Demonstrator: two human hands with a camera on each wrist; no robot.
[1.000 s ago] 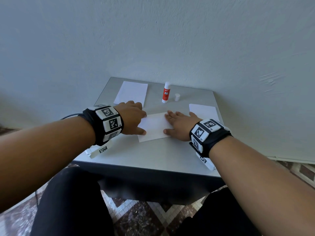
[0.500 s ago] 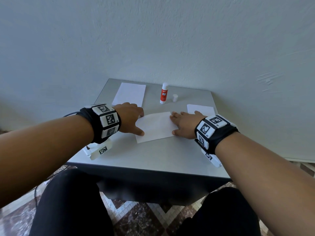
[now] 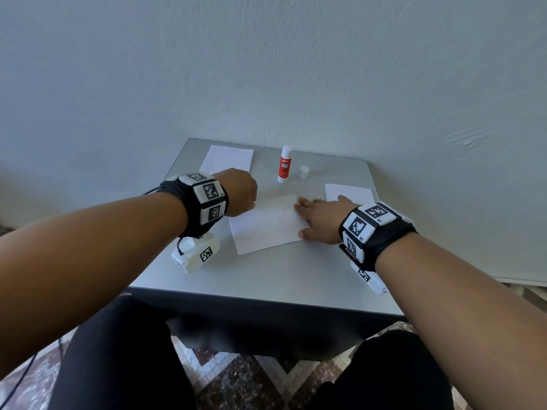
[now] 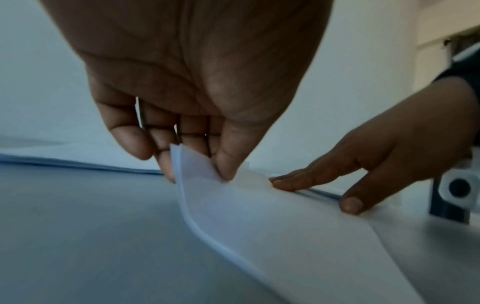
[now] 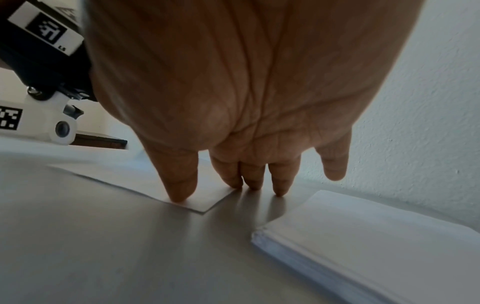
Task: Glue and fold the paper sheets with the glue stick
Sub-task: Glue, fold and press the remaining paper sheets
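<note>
1. The bench (image 3: 266,270) has a smooth grey top with a soft sheen.
2. The paper sheet (image 3: 266,226) is thin, matt white paper.
3. The glue stick (image 3: 284,165) looks like glossy plastic, as does its cap (image 3: 304,172).
4. The wall (image 3: 266,69) is rough, matt plaster.
5. The floor (image 3: 236,380) is patterned, polished stone tile.
</note>
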